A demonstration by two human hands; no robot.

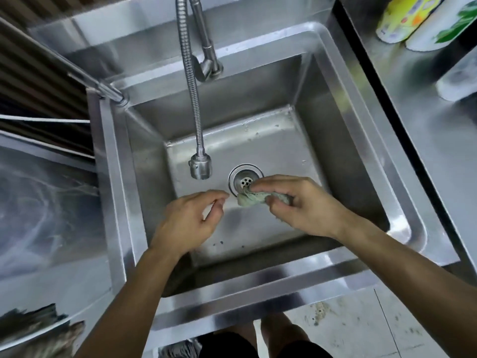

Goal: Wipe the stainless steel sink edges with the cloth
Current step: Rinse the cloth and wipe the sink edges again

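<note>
A deep stainless steel sink (260, 285) fills the middle of the head view, with a round drain (244, 177) in its floor. My right hand (296, 205) is held over the basin beside the drain and grips a small bunched pale green cloth (251, 198), which sticks out to the left of my fingers. My left hand (188, 223) hovers just left of the cloth with loosely curled fingers and holds nothing. Neither hand touches the sink's rim.
A flexible metal faucet hose (192, 99) hangs down into the basin, its spray head (200, 166) left of the drain. A second spout (207, 58) sits behind. Bottles (413, 19) stand on the right counter (426, 140). A steel surface (49, 202) lies left.
</note>
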